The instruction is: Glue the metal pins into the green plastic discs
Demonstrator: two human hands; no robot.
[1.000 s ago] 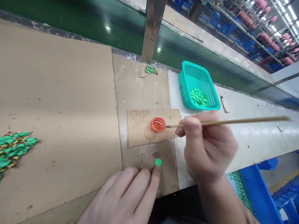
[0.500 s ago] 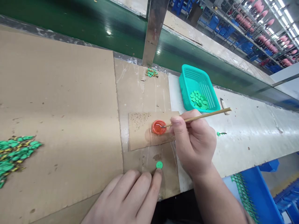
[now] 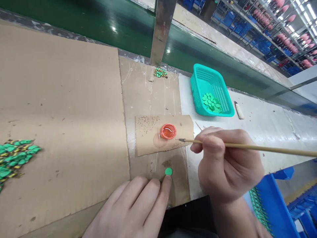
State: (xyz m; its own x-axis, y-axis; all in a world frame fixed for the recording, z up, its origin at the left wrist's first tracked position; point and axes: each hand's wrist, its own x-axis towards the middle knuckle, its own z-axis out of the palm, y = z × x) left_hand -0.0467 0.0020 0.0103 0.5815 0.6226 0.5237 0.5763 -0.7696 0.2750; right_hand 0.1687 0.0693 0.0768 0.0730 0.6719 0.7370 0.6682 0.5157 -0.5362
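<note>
Head view, nearest first. At the near edge of the tabletop [image 3: 272, 132], the left hand [image 3: 133, 208] is lying flat on the cardboard sheet [image 3: 61, 99], fingers loosely spread and gripping nothing. Its index fingertip is touching the near rim of the green disc [image 3: 168, 171], exactly as half a second ago.

The disc is small, round, flat and bright green, and it is lying alone on the brown cardboard.

Beside it, the right hand [image 3: 228, 162] is pinching the brush [image 3: 247, 146], thumb and fingers closed around the thin wooden handle. Half a second ago the bristles were dipping into the orange cup [image 3: 168, 131]. Now they are hanging clear of it, just to its right, and the handle is pointing out to the right, lower than before. The disc is sitting nearer the person than the brush tip, apart from it, and left of the right hand.

The cup is shallow, round and orange-red. It is holding glossy liquid and resting on a speckled cardboard scrap [image 3: 148, 138].

Farther back, a teal basket [image 3: 198, 89] is holding a heap of green discs [image 3: 211, 102], and a small pale object [image 3: 238, 110] is lying just beside it. At far left, a pile of green pieces [image 3: 15, 158] is spreading over the sheet. A metal post [image 3: 160, 29] is standing at the back edge, before the green belt [image 3: 74, 19].
</note>
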